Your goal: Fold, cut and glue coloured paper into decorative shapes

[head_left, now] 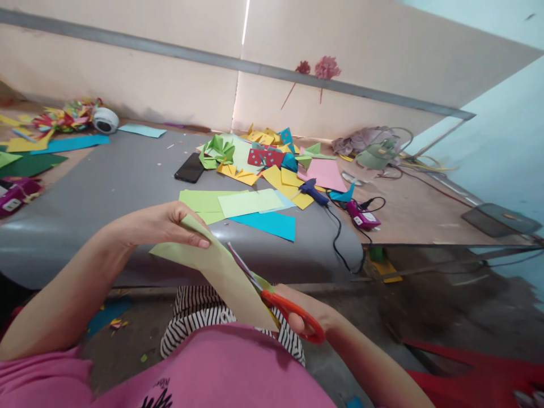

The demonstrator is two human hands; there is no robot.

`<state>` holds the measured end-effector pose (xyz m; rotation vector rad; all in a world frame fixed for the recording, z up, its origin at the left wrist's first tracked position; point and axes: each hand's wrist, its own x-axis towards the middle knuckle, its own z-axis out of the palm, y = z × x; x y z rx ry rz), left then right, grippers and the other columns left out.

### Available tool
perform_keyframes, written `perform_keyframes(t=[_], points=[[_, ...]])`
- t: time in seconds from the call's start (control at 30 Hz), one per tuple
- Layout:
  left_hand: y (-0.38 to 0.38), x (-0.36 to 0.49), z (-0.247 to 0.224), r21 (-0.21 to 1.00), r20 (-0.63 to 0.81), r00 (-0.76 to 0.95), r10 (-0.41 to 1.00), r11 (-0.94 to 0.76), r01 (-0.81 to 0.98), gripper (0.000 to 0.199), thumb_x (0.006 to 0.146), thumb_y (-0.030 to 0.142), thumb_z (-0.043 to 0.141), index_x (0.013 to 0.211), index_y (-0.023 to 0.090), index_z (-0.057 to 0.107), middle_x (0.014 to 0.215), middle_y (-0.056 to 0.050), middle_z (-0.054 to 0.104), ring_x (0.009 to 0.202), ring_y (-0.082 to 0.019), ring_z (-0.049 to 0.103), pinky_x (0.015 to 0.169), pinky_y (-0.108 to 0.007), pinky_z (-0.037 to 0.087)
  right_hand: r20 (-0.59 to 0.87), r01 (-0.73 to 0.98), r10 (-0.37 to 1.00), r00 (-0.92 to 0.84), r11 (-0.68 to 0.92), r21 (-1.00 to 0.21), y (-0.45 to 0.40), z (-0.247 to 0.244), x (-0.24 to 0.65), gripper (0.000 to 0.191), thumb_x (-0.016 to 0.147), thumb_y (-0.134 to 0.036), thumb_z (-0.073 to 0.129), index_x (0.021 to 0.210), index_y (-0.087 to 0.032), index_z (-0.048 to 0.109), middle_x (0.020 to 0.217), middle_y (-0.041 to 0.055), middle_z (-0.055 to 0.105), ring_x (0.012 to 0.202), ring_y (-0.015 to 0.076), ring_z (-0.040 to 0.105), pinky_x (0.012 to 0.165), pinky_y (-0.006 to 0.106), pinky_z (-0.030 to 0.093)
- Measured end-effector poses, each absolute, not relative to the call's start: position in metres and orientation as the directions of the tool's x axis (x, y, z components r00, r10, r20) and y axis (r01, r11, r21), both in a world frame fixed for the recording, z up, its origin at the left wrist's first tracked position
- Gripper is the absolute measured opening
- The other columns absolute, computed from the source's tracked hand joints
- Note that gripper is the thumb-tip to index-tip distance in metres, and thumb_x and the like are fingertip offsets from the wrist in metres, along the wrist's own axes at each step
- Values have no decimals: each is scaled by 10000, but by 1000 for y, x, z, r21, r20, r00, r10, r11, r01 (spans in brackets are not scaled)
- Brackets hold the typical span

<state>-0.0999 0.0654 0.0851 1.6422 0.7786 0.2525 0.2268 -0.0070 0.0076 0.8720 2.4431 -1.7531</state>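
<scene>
My left hand (170,224) pinches a folded sheet of pale green paper (232,289) near its upper end, thumb on top. The paper hangs over my lap, in front of the table edge. In my right hand (308,309) are scissors (293,311) with red-orange handles, fingers through the loops. Their blades lie along the right edge of the paper, and a narrow green part shows beside them. How far the blades are parted is hard to make out. Just beyond, light green sheets (250,202) and a blue sheet (272,225) lie on the grey table cover (140,170).
A black phone (189,168), a blue glue gun (313,191) with a cord, and a purple power block (362,215) lie on the table. Folded paper shapes (266,156) are heaped at the back. Paper scraps and a white round camera (105,120) sit at the left.
</scene>
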Motion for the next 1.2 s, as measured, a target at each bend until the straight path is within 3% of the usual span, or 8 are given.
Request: perform_keyframes(t=[0.1,0.2,0.43,0.7,0.97,1.2], points=[[67,-99,84,934,-241,765,598,-70,349,225,838,351,757,992,206,833,989,-34,813,858,-177,706,751,-202,545,-327,415,470,-820,94,-905,-10,10,226,801,680,-959,517,784,-169,598,726,2,583,696,154,530,621,256,463],[67,-99,83,922,-237,766,597,-109,370,218,834,348,757,971,197,836,957,-34,814,831,-170,699,739,-194,537,-300,380,498,-814,66,-923,-13,15,225,936,552,-1066,408,769,-172,577,697,-6,552,670,147,503,581,245,443],[64,-100,83,916,-230,760,608,-129,380,223,828,375,759,944,203,840,918,-34,813,804,-170,694,705,-190,531,-296,381,480,-826,88,-920,-14,23,224,967,558,-1076,347,821,-176,581,732,7,575,694,150,501,614,257,445],[64,-100,83,925,-245,753,610,-86,371,224,829,369,761,947,195,838,935,-50,812,808,-173,695,713,-198,534,-257,311,561,-787,2,-950,-20,23,225,835,578,-1026,475,693,-199,468,595,-24,526,538,101,433,476,221,342],[63,-100,82,922,-269,724,635,-47,384,305,823,438,761,1004,201,829,985,-63,798,862,-207,695,745,-238,553,-290,364,565,-772,18,-931,-15,21,232,830,589,-1016,502,703,-194,492,580,-27,558,509,98,464,472,217,364],[61,-91,83,926,-301,746,593,-5,378,256,819,416,775,947,204,838,942,-44,804,823,-189,687,721,-217,546,-332,432,535,-777,68,-899,-11,30,221,581,737,-742,675,699,-189,501,631,-23,553,558,95,429,510,227,375]])
